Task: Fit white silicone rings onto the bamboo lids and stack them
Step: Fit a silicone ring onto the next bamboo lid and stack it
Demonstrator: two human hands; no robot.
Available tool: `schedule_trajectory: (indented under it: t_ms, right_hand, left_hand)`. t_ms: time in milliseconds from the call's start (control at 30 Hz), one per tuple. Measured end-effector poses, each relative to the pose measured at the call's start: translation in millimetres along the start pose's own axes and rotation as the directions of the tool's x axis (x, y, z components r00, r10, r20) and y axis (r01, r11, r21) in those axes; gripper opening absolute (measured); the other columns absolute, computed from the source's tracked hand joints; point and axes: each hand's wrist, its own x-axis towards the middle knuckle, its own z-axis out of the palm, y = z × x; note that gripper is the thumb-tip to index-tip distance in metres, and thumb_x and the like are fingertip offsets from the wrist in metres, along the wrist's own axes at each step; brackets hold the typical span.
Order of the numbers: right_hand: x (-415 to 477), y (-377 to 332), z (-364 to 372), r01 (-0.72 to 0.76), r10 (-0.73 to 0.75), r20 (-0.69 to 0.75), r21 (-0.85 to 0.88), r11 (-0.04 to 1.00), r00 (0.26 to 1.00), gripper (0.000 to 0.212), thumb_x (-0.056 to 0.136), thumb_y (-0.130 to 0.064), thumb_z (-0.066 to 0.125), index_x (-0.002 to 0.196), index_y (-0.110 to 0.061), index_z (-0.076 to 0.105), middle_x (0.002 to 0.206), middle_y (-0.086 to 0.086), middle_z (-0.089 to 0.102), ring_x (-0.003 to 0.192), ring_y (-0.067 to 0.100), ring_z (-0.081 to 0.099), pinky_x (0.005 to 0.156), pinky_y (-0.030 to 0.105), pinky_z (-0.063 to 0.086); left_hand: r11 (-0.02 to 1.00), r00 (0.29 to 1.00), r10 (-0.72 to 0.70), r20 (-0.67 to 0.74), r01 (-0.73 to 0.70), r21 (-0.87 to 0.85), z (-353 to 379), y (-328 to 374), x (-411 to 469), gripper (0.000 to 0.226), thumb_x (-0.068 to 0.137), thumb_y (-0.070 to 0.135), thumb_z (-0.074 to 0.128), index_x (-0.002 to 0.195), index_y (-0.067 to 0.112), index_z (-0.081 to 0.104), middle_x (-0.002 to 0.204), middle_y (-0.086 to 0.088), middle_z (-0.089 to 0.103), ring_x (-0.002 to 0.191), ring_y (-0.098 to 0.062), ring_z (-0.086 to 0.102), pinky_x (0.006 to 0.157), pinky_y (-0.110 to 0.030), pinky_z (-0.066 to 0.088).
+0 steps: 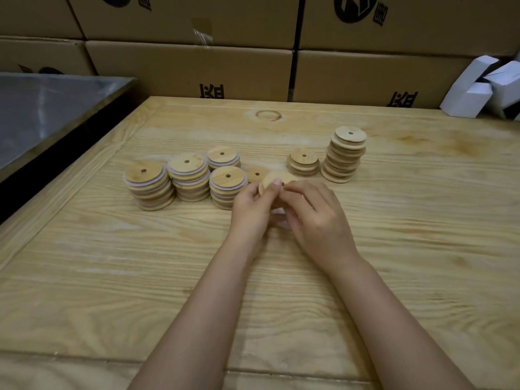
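Fingers of the left hand (250, 204) and right hand (315, 218) are curled round one bamboo lid (274, 183), held tilted just above the bench (112, 277). A blurred white patch beneath it is probably the silicone ring (279, 211). At ten o'clock stand four ringed stacks (187, 164), at one o'clock two bare stacks (344, 156). The risk, I judge, is that the ring seats unevenly and springs off, or a knuckle nudges the nearest stack (228, 178) and topples it.
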Motion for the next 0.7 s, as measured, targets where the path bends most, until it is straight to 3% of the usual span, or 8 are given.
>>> schedule_trajectory:
  t_ms: [67, 167, 233, 333, 400, 500, 700]
  right_hand:
    - [-3.1, 3.0, 0.1, -0.035, 0.034, 0.059, 0.032, 0.999, 0.998, 0.022, 0.079, -0.007, 0.059, 0.099, -0.004, 0.069, 0.103, 0.012, 0.065, 0.096, 0.032, 0.06, 0.084, 0.041, 0.047]
    - [-7.7, 11.8, -0.8, -0.251, 0.244, 0.078, 0.095, 0.963, 0.967, 0.029, 0.079, -0.01, 0.061, 0.106, -0.002, 0.066, 0.109, 0.012, 0.063, 0.102, 0.032, 0.058, 0.09, 0.043, 0.044]
    - [-9.8, 19.2, 1.4, -0.423, 0.416, 0.101, 0.075, 0.903, 0.904, 0.031, 0.082, -0.013, 0.064, 0.111, -0.003, 0.065, 0.109, 0.012, 0.062, 0.104, 0.032, 0.055, 0.092, 0.042, 0.042]
    - [-10.2, 29.3, 7.3, -0.628, 0.603, 0.28, -0.003, 0.778, 0.747, 0.034, 0.085, -0.028, 0.066, 0.115, -0.012, 0.066, 0.111, 0.007, 0.06, 0.11, 0.027, 0.049, 0.097, 0.034, 0.036]
    - [-10.3, 32.2, 10.3, -0.658, 0.627, 0.332, -0.025, 0.753, 0.705, 0.03, 0.085, -0.029, 0.065, 0.112, -0.014, 0.068, 0.109, 0.005, 0.06, 0.109, 0.025, 0.049, 0.096, 0.034, 0.036]
    - [-8.8, 33.5, 9.6, -0.697, 0.666, 0.276, 0.018, 0.717, 0.693, 0.018, 0.085, -0.018, 0.065, 0.101, -0.012, 0.071, 0.1, 0.005, 0.064, 0.102, 0.025, 0.054, 0.089, 0.032, 0.04]
    - [-10.0, 32.7, 7.6, -0.708, 0.685, 0.206, 0.073, 0.702, 0.699, 0.009, 0.086, -0.01, 0.06, 0.093, -0.008, 0.067, 0.092, 0.005, 0.069, 0.09, 0.025, 0.059, 0.081, 0.036, 0.045]
  left_hand:
    - [0.998, 0.997, 0.05, -0.056, -0.052, -0.043, 3.6, -4.7, -0.2, 0.006, 0.094, 0.01, 0.054, 0.092, 0.009, 0.06, 0.075, -0.007, 0.064, 0.061, -0.013, 0.063, 0.046, -0.022, 0.05]
    - [0.991, 0.988, 0.132, -0.082, -0.132, 0.013, 4.4, -9.8, 3.4, 0.012, 0.092, 0.006, 0.055, 0.1, 0.015, 0.058, 0.081, -0.001, 0.066, 0.068, -0.01, 0.065, 0.052, -0.026, 0.056]
    - [0.98, 0.982, 0.185, -0.05, -0.18, 0.081, 5.0, -10.6, 4.1, 0.018, 0.091, 0.006, 0.058, 0.103, 0.019, 0.057, 0.087, 0.0, 0.064, 0.074, -0.007, 0.065, 0.059, -0.027, 0.059]
    - [0.972, 0.976, 0.21, -0.053, -0.203, 0.118, 4.7, -11.1, 5.5, 0.021, 0.089, 0.005, 0.06, 0.1, 0.022, 0.058, 0.087, 0.0, 0.064, 0.074, -0.006, 0.064, 0.062, -0.027, 0.059]
    - [0.98, 0.98, 0.185, -0.07, -0.178, 0.093, 2.7, -10.4, 7.5, 0.021, 0.089, 0.004, 0.06, 0.104, 0.017, 0.058, 0.087, -0.002, 0.064, 0.071, -0.005, 0.064, 0.06, -0.025, 0.058]
    - [0.984, 0.984, 0.164, -0.062, -0.159, 0.083, 1.1, -10.9, 10.0, 0.021, 0.088, 0.003, 0.061, 0.104, 0.017, 0.06, 0.091, -0.006, 0.065, 0.074, -0.007, 0.066, 0.058, -0.026, 0.058]
    - [0.972, 0.975, 0.21, -0.076, -0.2, 0.123, -0.9, -12.5, 13.6, 0.03, 0.089, 0.002, 0.058, 0.108, 0.025, 0.058, 0.087, 0.005, 0.062, 0.088, -0.013, 0.063, 0.07, -0.042, 0.058]
